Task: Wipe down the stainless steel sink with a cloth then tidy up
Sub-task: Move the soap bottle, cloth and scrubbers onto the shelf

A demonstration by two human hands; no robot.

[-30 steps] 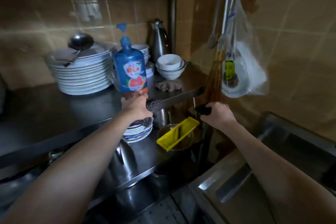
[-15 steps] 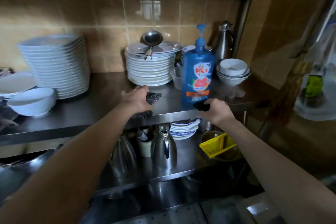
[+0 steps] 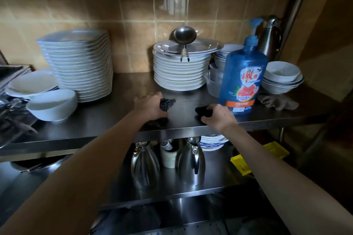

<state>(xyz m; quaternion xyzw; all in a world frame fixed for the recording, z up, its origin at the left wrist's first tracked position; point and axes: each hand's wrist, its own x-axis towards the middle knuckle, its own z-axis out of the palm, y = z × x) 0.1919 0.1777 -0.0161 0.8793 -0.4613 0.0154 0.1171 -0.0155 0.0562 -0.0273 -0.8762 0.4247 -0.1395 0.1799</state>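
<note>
Evidently tidying: in the head view the left hand [image 3: 150,105] curls round a dark steel scourer [image 3: 167,104] and the right hand [image 3: 219,118] pinches a black cloth [image 3: 202,111]. Both rest on the steel shelf [image 3: 107,120] beside the dish-soap bottle [image 3: 243,80], probably their storage spot. The sink is out of sight.

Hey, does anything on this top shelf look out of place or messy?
A metal ladle lies atop the middle plate stack, its handle hanging over the rim, and a crumpled brown rag sits loose on the shelf beside the bowls. Nothing looks spilled or broken.
</note>
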